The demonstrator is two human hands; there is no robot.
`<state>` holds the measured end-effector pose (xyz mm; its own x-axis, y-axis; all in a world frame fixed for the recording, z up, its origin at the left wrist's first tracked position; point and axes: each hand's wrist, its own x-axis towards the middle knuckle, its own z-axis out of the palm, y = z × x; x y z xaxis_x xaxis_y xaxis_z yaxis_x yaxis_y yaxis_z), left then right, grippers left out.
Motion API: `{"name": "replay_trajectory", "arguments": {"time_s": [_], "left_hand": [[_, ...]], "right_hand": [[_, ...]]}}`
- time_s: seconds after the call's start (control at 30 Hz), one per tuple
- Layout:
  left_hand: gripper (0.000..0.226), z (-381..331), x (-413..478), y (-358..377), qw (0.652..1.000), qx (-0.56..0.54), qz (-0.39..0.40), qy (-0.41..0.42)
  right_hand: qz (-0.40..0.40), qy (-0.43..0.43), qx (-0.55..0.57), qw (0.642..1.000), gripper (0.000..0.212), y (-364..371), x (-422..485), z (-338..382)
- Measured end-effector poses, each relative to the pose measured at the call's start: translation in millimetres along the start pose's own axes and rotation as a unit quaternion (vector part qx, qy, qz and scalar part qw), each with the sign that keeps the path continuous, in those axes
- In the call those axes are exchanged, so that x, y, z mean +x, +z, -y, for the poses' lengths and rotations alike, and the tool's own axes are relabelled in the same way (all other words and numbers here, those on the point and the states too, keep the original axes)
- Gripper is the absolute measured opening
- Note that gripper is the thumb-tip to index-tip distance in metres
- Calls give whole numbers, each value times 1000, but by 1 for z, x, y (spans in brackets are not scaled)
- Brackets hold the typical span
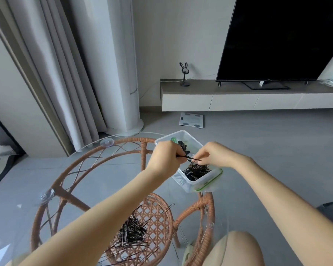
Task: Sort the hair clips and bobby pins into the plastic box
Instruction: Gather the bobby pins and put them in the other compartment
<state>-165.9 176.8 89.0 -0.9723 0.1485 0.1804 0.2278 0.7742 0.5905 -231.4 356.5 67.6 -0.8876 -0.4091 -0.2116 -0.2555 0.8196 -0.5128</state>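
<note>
Plastic box (181,182): clear, rectangular, open-topped, standing at the far right edge of the glass worktop (96,169). A green-edged lid (210,184) shows at its near end; whether it is under or against the box, cannot tell.

Near part of the box: a dense heap of black bobby pins (196,171), lying crisscross.

Far part: a few black hair clips (182,144), with something green just beside them.

Held bobby pin (194,159): thin, black, roughly level above the box, pinched between the fingers of the left hand (166,157) and the right hand (211,153).

Loose pile of bobby pins (132,233): black, tangled, on the near worktop, well apart from the box, with strays fanning outward.
</note>
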Motion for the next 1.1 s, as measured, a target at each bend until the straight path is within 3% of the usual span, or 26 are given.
{"name": "replay_trajectory", "arguments": {"time_s": [0.17, 0.23, 0.33, 0.43, 0.53, 0.67, 0.8, 0.93, 1.1], "left_hand": [[16, -6, 18, 37, 996, 38, 74, -15], [26, -9, 21, 50, 992, 73, 103, -24], [12, -14, 23, 60, 980, 127, 154, -24], [32, -11, 23, 61, 973, 143, 179, 0], [29, -8, 22, 47, 984, 84, 155, -11], [25, 2, 10, 16, 996, 28, 69, -51], [32, 44, -31, -10, 995, 16, -10, -96], [31, 102, -100, -10, 988, 65, -59, -126], [61, 142, -165, 19, 974, 115, 5, -196]], "right_hand": [[-56, 54, 180, 981, 33, -12, -17, -27], [-70, 60, 189, 978, 34, -10, -22, -31], [-86, 50, 179, 979, 34, -6, -25, -33], [-100, 46, 157, 981, 31, -4, -28, -29], [-126, 28, 120, 984, 22, -2, -31, -20], [-185, -21, 104, 977, 14, 6, -51, 17], [-123, -25, 130, 984, 17, 42, -82, 53], [-54, 69, -30, 996, 35, 106, -91, 59], [-76, 148, -85, 982, 30, 161, -92, 84]]}}
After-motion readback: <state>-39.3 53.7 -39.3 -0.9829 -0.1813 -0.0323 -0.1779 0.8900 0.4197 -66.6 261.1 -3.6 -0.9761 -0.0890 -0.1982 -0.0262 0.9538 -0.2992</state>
